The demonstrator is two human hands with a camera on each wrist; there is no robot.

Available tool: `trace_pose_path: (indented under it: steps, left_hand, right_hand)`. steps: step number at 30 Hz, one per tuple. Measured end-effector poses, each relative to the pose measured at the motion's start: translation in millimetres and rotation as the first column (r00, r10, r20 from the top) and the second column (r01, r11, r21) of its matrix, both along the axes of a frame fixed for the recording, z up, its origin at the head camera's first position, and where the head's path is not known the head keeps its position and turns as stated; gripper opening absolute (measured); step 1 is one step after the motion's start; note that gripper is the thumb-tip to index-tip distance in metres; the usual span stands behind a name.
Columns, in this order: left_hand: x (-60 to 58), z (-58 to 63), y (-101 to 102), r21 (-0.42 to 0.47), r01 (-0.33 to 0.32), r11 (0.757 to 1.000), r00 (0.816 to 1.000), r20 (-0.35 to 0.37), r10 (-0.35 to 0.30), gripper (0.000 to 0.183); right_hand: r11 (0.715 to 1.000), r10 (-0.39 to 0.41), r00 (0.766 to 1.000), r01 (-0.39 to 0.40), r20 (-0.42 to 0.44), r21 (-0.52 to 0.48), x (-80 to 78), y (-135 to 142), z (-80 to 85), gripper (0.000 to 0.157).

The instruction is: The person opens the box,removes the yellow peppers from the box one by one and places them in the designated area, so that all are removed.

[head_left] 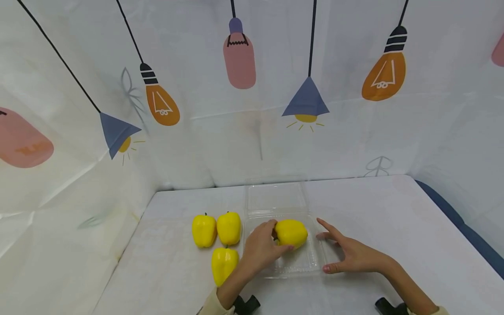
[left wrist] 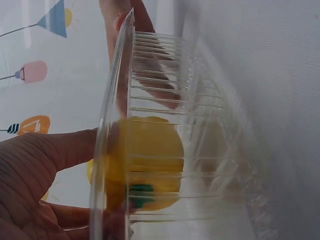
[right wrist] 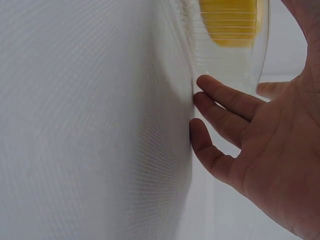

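Observation:
A yellow bell pepper [head_left: 292, 232] lies on its side in the base of a clear plastic clamshell box [head_left: 309, 262], whose lid [head_left: 275, 197] is folded back away from me. My left hand [head_left: 261, 246] grips this pepper from its left, stem end; in the left wrist view the pepper [left wrist: 155, 155] shows through the ribbed box wall, its green stem toward the hand. To the right of the box is my right hand [head_left: 352, 254], fingers spread and holding nothing. The right wrist view shows that hand [right wrist: 285, 145] with its fingertips low by the tabletop.
Left of the box, three more yellow peppers sit on the white table: one at far left [head_left: 204, 230], one beside it [head_left: 229, 228], one nearer me [head_left: 224, 264]. A white curtain [head_left: 204, 148] printed with lamps hangs behind. A blue object [head_left: 453, 214] shows past the right edge.

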State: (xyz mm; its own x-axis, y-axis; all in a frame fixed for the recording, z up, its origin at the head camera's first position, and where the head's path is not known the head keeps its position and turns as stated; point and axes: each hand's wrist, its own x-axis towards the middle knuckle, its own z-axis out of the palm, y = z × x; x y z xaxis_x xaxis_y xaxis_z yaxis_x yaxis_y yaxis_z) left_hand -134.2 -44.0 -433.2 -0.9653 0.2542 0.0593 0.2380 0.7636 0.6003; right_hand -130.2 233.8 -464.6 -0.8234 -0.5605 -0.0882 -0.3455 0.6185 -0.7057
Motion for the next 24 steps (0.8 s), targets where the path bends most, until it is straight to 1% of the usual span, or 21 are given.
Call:
trace_pose_path:
  steps: [11,17,20,24]
  left_hand:
    - [2.1,8.7,-10.9,-0.006,0.019,1.000,1.000,0.015,-0.019,0.056]
    - [2.5,12.0,-21.5,-0.008,0.067,0.998,0.998,0.015,-0.067,0.055]
    - [2.9,13.4,-27.4,-0.012,0.090,0.996,0.996,0.009,-0.090,0.056]
    - [3.5,16.1,-34.4,0.004,0.114,0.993,0.993,0.010,-0.114,0.060]
  right_hand:
    - [1.000,-0.019,1.000,0.018,0.022,0.015,-1.2,1.4,-1.5,0.112]
    - [1.000,-0.020,1.000,0.020,0.022,0.015,-1.6,2.1,-3.6,0.112]
    - [1.000,-0.020,0.999,0.019,0.026,0.011,-1.6,2.4,-4.3,0.111]
    - [1.000,-0.015,0.999,0.015,0.031,-0.001,-1.9,2.4,-3.9,0.111]
